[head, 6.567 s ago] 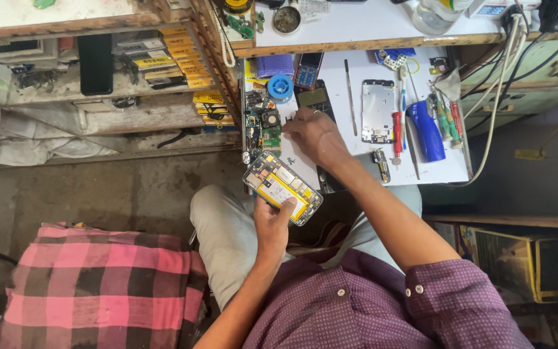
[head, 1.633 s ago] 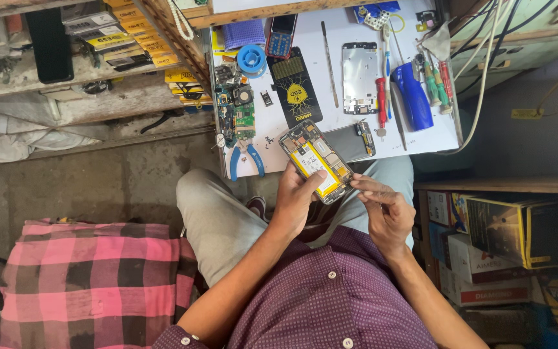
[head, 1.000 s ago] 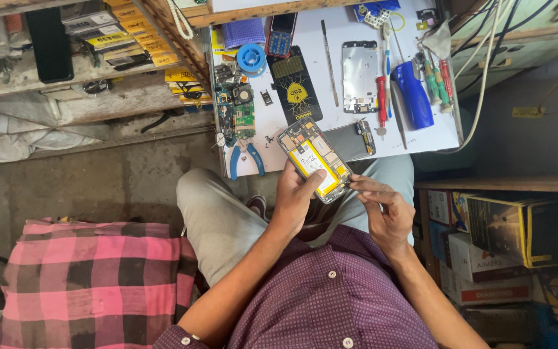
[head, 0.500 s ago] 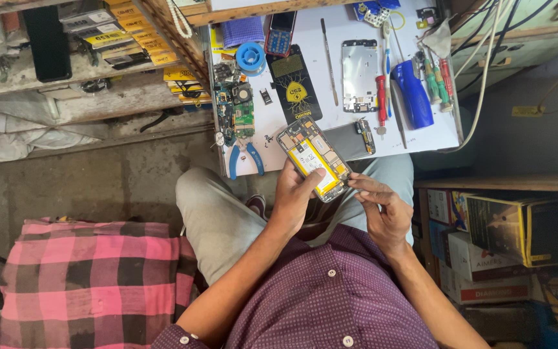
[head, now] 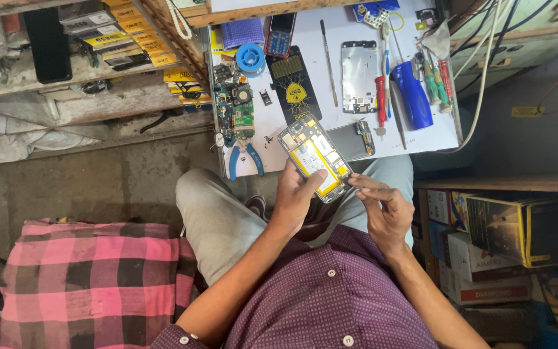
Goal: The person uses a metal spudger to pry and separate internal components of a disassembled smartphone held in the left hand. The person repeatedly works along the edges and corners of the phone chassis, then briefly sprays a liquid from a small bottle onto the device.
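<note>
My left hand (head: 295, 196) grips an opened phone (head: 314, 157) with its back off; a yellow battery and circuit parts show inside. The phone is held tilted above my lap, just in front of the white work table (head: 421, 132). My right hand (head: 382, 207) is at the phone's lower right corner, its fingertips pinched together against the edge. Whether something tiny sits between those fingers is too small to tell.
On the table lie a black phone cover (head: 297, 81), a silver phone frame (head: 358, 68), a blue bottle (head: 414, 95), screwdrivers (head: 380, 97), circuit boards (head: 235, 110), blue-handled pliers (head: 243, 158) and a solder spool (head: 250, 59). Cardboard boxes (head: 485, 252) stand right; a pink checked cloth (head: 92, 284) lies left.
Since 6.6 s ago my right hand came back from the table to the phone. Over the last second it shifted only slightly at the phone's lower right corner; the left hand stayed still.
</note>
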### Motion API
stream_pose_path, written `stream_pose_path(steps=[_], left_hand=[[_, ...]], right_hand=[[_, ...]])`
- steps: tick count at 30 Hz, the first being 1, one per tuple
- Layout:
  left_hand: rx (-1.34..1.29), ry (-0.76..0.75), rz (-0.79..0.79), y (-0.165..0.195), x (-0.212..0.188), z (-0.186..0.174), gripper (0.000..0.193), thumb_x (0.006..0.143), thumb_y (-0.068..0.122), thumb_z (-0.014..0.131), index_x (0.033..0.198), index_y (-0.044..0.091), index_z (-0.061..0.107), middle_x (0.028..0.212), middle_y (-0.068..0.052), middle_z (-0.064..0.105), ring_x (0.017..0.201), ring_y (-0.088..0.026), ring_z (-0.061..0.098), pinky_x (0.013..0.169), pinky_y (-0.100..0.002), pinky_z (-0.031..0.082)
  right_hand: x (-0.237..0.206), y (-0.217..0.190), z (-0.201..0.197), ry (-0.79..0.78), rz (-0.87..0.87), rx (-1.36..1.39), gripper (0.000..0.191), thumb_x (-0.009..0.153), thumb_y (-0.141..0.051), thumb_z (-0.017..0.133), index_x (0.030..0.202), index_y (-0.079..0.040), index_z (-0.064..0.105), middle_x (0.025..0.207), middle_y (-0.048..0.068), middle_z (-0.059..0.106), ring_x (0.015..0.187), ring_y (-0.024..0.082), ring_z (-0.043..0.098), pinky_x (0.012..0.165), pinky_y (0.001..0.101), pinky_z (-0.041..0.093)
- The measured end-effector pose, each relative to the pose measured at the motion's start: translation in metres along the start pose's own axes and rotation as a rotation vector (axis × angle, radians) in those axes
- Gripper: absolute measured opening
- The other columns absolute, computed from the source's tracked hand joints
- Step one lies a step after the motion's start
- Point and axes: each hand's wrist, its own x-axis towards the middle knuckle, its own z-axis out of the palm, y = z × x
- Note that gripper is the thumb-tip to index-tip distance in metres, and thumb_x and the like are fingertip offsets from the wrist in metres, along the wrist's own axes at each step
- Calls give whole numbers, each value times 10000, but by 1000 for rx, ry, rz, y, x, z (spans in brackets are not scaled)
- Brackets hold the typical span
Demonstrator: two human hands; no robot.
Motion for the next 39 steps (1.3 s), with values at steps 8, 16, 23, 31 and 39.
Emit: stream_pose_path(steps=[8,16,23,31,39], left_hand=[[69,-37,40,-3,0,0,422,1005,38,647,1379,-24,461,1232,-107,660,1110,-135,647,972,-310,545],[65,-31,40,-8,0,-2,419,1003,39,646,1373,-18,456,1234,-106,658,1120,-141,649,980,-315,545],[77,-34,58,-9,-1,-2,434,1000,38,643,1385,-10,450,1240,-103,653,1128,-139,645,985,-316,541],[102,-40,65,-10,-3,-3,410,1008,41,646,1369,-17,461,1233,-107,653,1124,-140,643,984,-321,543],[112,-34,54,-10,-3,-2,409,1007,48,634,1369,-14,454,1211,-107,669,1091,-140,659,943,-313,556]], right_hand=[[1,-2,2,15,17,-65,146,981,78,654,1018,0,536,1117,220,745,1148,301,734,981,389,625],[4,-3,4,16,-3,-128,145,971,69,676,995,11,546,1094,220,751,1108,289,750,922,352,638],[5,-8,7,35,-21,-186,148,960,63,699,980,23,558,1065,227,754,1068,284,761,889,335,639],[10,-16,10,45,-62,-328,154,932,83,725,972,27,587,1039,194,766,986,252,781,794,291,633],[11,-19,13,58,-141,-452,171,909,103,740,963,13,604,1019,148,774,939,224,785,725,266,618]])
